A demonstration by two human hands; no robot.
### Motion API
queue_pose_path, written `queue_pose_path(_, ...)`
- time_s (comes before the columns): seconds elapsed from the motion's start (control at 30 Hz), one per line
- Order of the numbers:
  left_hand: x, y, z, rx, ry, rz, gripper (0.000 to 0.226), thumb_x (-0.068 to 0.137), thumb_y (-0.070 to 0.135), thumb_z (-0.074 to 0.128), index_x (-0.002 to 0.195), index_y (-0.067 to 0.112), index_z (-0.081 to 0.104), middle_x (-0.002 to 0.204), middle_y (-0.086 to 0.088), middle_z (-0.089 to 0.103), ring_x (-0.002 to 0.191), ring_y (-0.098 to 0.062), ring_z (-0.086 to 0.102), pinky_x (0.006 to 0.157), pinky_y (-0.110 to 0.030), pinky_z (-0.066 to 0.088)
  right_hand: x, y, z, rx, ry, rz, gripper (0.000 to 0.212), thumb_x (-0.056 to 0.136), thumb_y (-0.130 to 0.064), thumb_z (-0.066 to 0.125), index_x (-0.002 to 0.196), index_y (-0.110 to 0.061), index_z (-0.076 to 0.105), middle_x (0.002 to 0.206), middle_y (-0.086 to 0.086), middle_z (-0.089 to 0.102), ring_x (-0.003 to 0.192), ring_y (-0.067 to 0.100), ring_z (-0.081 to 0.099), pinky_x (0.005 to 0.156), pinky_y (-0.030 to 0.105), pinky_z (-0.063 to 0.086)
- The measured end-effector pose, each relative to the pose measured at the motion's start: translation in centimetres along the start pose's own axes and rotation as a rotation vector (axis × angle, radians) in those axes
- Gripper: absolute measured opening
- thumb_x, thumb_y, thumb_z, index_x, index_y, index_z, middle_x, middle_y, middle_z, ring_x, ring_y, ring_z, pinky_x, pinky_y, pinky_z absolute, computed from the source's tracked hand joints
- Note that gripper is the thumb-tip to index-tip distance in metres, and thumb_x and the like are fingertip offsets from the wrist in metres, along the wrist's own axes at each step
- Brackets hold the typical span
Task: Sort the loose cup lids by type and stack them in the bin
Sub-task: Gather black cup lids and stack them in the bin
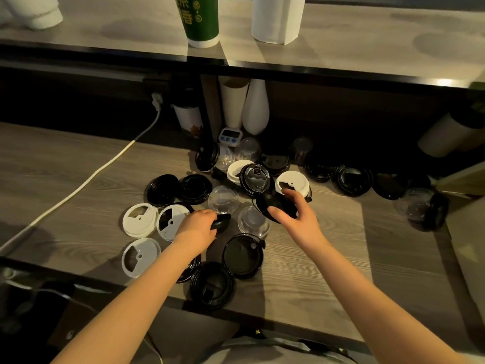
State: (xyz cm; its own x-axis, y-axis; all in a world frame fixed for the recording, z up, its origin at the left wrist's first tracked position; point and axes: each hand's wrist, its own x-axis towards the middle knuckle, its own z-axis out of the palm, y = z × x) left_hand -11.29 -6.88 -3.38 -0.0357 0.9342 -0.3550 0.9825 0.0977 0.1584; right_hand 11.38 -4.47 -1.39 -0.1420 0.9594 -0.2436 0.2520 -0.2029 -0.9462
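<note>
Loose cup lids lie scattered on the wooden counter (328,248): black flat lids (242,256), white lids (140,219) and clear dome lids (223,199). My left hand (196,227) grips a black lid (221,222) by its edge at the middle of the pile. My right hand (291,211) holds another black lid (275,203), thumb and fingers curled round its rim, just below a white lid (292,182). No bin is in view.
A raised shelf (341,48) carries a green cup (200,19) and white cups. Under it stand cup stacks, a white vase (256,106), a small timer (230,135) and a flask. A white cable (86,179) crosses the counter's left side. More black lids lie at the right.
</note>
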Motion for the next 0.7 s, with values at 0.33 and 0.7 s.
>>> queue_pose_path(0.33, -1.2, 1.5, -3.8, -1.223, 0.270, -0.308, 0.051, 0.086, 0.013, 0.065, 0.133, 0.010, 0.045, 0.121, -0.004, 0.055, 0.115, -0.023, 0.052, 0.102, -0.043, 0.043, -0.4, -0.5, -0.3, 0.019, 0.002, -0.092, 0.057, 0.076, -0.021, 0.077, 0.126, -0.029, 0.049, 0.124, -0.011, 0.054, 0.115, 0.006, 0.052, 0.099, 0.035, 0.048)
queue_pose_path(0.7, -1.7, 7.7, -5.1, -1.567, 0.064, -0.228, 0.020, 0.089, 0.002, 0.053, 0.103, 0.013, 0.063, 0.098, -0.009, 0.068, 0.090, -0.021, 0.064, 0.078, -0.036, 0.053, -2.1, -1.0, -4.9, -0.092, 0.166, -0.232, 0.069, 0.067, -0.023, 0.082, 0.127, -0.029, 0.047, 0.127, -0.012, 0.051, 0.120, 0.004, 0.048, 0.102, 0.041, 0.045)
